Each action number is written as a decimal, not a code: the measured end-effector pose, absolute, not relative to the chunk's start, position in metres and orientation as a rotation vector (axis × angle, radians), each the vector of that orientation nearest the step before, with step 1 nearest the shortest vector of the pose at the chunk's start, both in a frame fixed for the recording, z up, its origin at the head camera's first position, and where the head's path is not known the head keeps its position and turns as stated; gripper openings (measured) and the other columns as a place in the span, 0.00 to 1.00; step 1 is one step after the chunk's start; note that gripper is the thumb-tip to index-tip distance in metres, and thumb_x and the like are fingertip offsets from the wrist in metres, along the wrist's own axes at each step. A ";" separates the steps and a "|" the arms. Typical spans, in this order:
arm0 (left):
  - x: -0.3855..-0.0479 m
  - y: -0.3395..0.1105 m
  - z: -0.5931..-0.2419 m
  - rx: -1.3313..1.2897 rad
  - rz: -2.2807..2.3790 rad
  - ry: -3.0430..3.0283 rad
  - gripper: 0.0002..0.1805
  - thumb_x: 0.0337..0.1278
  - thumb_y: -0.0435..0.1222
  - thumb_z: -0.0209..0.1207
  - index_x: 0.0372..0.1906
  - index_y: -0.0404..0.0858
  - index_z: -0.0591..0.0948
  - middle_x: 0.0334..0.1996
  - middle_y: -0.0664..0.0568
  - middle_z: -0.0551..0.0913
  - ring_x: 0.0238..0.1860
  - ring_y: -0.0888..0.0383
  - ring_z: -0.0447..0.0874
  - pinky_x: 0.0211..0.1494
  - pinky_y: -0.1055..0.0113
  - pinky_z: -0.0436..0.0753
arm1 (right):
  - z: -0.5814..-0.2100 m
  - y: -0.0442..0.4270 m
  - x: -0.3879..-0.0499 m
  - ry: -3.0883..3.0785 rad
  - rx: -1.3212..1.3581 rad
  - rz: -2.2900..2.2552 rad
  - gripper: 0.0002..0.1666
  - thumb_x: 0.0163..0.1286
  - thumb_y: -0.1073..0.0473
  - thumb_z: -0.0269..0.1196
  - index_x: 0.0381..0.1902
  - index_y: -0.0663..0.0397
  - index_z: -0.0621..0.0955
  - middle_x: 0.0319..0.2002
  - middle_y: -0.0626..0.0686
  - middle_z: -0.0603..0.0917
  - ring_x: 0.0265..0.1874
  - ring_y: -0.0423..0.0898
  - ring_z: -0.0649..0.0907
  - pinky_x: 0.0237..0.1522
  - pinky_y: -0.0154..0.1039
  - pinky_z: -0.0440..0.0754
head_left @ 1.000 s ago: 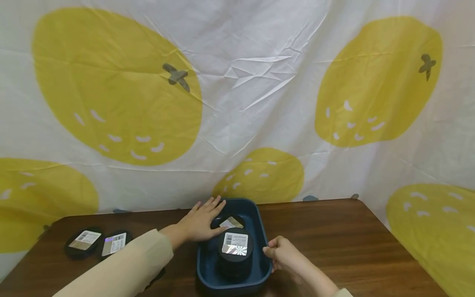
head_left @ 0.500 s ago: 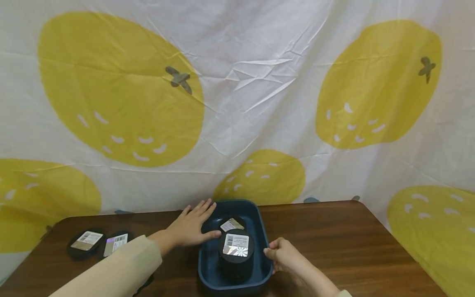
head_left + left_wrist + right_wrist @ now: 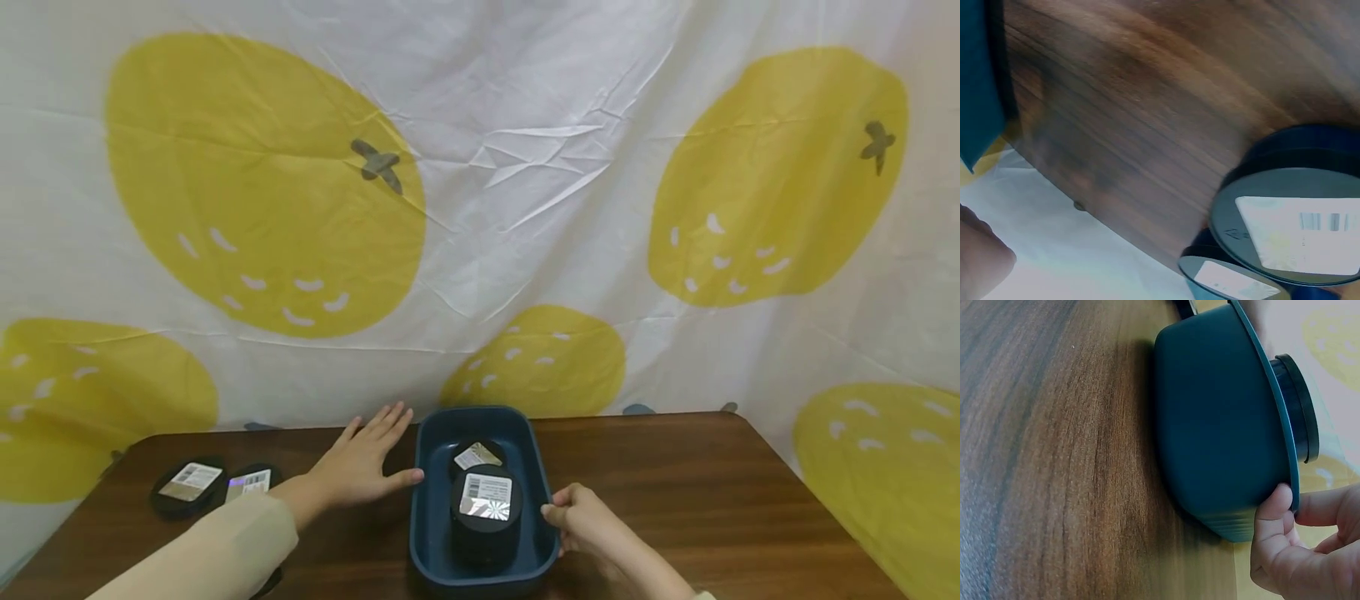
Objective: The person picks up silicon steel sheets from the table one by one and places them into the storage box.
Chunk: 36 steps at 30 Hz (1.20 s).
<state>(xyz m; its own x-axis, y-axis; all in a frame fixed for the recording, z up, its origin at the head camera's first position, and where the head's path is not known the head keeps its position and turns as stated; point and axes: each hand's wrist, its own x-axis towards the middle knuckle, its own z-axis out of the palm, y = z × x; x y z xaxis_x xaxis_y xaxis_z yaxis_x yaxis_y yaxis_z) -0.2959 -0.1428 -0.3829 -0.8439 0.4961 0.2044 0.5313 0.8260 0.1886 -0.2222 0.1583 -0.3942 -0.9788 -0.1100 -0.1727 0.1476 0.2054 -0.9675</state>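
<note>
A deep blue rectangular bin (image 3: 422,533) stands on the wooden table, with two round black-lidded containers inside; the nearer one (image 3: 486,500) rises higher than the one behind it (image 3: 477,456). The right hand (image 3: 588,521) pinches the bin's right rim between thumb and fingers; the right wrist view shows this hand (image 3: 1304,544) at the rim of the bin (image 3: 1222,419). To the left of the bin, the left hand (image 3: 358,467) is spread with straight fingers, its thumb tip close beside the left rim, holding nothing.
Two black-lidded containers with labels (image 3: 187,487) (image 3: 251,483) stand at the table's left, and part of another dark object shows under the left sleeve (image 3: 217,546). Behind the wooden table (image 3: 675,475) hangs a white cloth with yellow fruit prints (image 3: 525,358).
The left hand has moved left, off the bin's left side and away from the containers inside. The right hand keeps its hold on the rim. The head view has shifted slightly.
</note>
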 end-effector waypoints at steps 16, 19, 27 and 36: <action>-0.289 -0.164 -0.394 -0.728 -0.354 -2.826 0.46 0.55 0.63 0.50 0.72 0.39 0.55 0.71 0.42 0.54 0.70 0.42 0.49 0.67 0.39 0.45 | -0.394 0.161 -0.222 2.253 -0.012 -1.861 0.12 0.66 0.69 0.52 0.39 0.73 0.62 0.25 0.55 0.69 0.18 0.43 0.69 0.21 0.33 0.72; -0.288 -0.170 -0.396 -0.703 -0.375 -2.812 0.47 0.54 0.62 0.52 0.72 0.38 0.55 0.71 0.41 0.53 0.70 0.41 0.49 0.67 0.38 0.45 | -0.394 0.161 -0.222 2.250 -0.004 -1.857 0.11 0.66 0.69 0.52 0.39 0.73 0.62 0.25 0.55 0.69 0.19 0.43 0.69 0.21 0.33 0.72; -0.283 -0.184 -0.392 -0.580 -0.345 -2.825 0.49 0.52 0.67 0.48 0.71 0.38 0.56 0.71 0.41 0.53 0.70 0.43 0.49 0.67 0.38 0.43 | -0.394 0.161 -0.223 2.255 0.012 -1.846 0.11 0.66 0.69 0.52 0.39 0.73 0.62 0.26 0.56 0.70 0.18 0.43 0.69 0.21 0.33 0.72; -0.281 -0.199 -0.392 -0.505 -0.334 -2.828 0.50 0.53 0.66 0.48 0.71 0.36 0.55 0.71 0.39 0.52 0.71 0.42 0.47 0.66 0.37 0.42 | -0.393 0.161 -0.222 2.252 0.007 -1.851 0.11 0.66 0.69 0.51 0.39 0.73 0.62 0.26 0.56 0.70 0.18 0.43 0.71 0.21 0.33 0.72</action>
